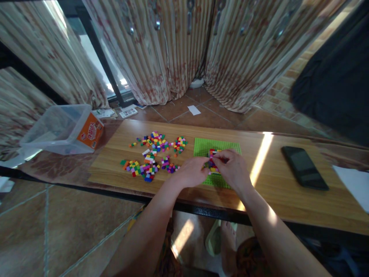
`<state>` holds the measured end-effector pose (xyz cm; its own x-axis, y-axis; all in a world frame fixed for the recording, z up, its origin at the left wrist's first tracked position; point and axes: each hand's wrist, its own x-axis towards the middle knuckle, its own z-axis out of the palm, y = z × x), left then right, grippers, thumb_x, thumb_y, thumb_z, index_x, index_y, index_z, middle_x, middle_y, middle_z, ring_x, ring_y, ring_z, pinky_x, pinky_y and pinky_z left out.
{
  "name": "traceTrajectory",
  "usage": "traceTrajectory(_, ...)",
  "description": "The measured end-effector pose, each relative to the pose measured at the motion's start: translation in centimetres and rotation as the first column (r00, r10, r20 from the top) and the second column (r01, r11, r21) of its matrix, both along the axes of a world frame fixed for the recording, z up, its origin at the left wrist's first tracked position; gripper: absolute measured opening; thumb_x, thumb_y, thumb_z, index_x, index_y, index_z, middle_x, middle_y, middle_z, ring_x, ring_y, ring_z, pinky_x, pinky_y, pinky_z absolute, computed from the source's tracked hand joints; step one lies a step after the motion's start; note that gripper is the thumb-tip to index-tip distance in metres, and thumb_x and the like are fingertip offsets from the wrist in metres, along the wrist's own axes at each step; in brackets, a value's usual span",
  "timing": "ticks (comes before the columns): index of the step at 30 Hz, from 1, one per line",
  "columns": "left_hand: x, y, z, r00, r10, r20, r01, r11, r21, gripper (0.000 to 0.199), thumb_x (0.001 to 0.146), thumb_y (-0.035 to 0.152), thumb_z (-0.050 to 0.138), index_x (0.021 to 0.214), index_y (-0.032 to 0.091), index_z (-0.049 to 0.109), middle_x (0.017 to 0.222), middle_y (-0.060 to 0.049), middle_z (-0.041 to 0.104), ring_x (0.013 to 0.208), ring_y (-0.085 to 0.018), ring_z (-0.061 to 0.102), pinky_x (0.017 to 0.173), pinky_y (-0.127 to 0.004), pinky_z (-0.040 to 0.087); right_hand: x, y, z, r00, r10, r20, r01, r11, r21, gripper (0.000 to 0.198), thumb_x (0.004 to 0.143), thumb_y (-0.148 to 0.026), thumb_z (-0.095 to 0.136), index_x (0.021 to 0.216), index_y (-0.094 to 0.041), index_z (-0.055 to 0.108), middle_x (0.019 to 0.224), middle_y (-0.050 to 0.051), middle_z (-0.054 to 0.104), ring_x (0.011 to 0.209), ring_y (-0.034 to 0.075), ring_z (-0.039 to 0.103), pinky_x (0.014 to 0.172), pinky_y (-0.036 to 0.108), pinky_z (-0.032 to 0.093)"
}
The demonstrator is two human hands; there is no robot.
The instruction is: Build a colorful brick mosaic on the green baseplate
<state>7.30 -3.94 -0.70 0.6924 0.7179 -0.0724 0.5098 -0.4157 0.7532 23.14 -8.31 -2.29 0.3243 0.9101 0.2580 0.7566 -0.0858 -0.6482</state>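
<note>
A green studded baseplate (201, 145) lies on the wooden table, with a small multicoloured build of toy building bricks (213, 152) on it. My right hand (233, 169) reaches over the plate from the right, thumb and fingertips pinched on a small brick at the build. From the left, my left hand (192, 172) comes to the build's near-left side, its fingers drawn together. Whatever those left fingers hold is hidden or too small to name. Both hands cover part of the build. Left of the plate are piles of loose coloured bricks (155, 142).
A clear plastic box (60, 132) with an orange label stands at the table's left end. To the right lie a black phone (304, 167) and white paper (353, 184). Striped curtains (161, 57) hang behind the table (268, 192). A dark cloth shape (337, 73) fills the upper right.
</note>
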Motion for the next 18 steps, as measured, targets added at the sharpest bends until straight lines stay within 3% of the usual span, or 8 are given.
traceTrajectory(11,0.1,-0.3,1.0,0.991,-0.047,-0.127,0.051,0.998,0.021,0.034,0.087,0.021,0.052,0.114,0.01,0.069,0.098,-0.013,0.074,0.09,-0.026,0.067,0.086,-0.037,0.051,-0.1,0.5,0.1,0.998,-0.046,-0.042,0.045,0.998,-0.042,0.013,0.076,-0.021,0.065,0.071,-0.021,0.077,0.077,0.004,0.067,0.071,0.018,0.061,0.068,0.033,0.045)
traceTrajectory(15,-0.5,0.3,0.5,0.998,-0.027,-0.059,0.027,1.0,-0.01,0.04,0.088,0.019,0.051,0.124,0.012,0.067,0.097,-0.01,0.075,0.09,-0.023,0.067,0.087,-0.035,0.051,0.1,0.4,0.1,0.997,-0.036,-0.072,0.033,0.999,-0.034,0.011,0.074,-0.021,0.067,0.069,-0.021,0.077,0.075,0.003,0.067,0.071,0.019,0.061,0.069,0.033,0.045)
traceTrajectory(18,-1.1,1.2,-0.2,0.995,0.055,0.083,-0.051,0.997,-0.057,0.043,0.088,0.021,0.055,0.129,0.013,0.065,0.1,-0.009,0.076,0.088,-0.021,0.067,0.085,-0.034,0.052,0.3,0.0,0.0,0.989,-0.027,-0.148,0.034,0.999,0.043,0.012,0.077,-0.027,0.067,0.07,-0.022,0.076,0.078,0.003,0.069,0.073,0.018,0.062,0.071,0.033,0.047)
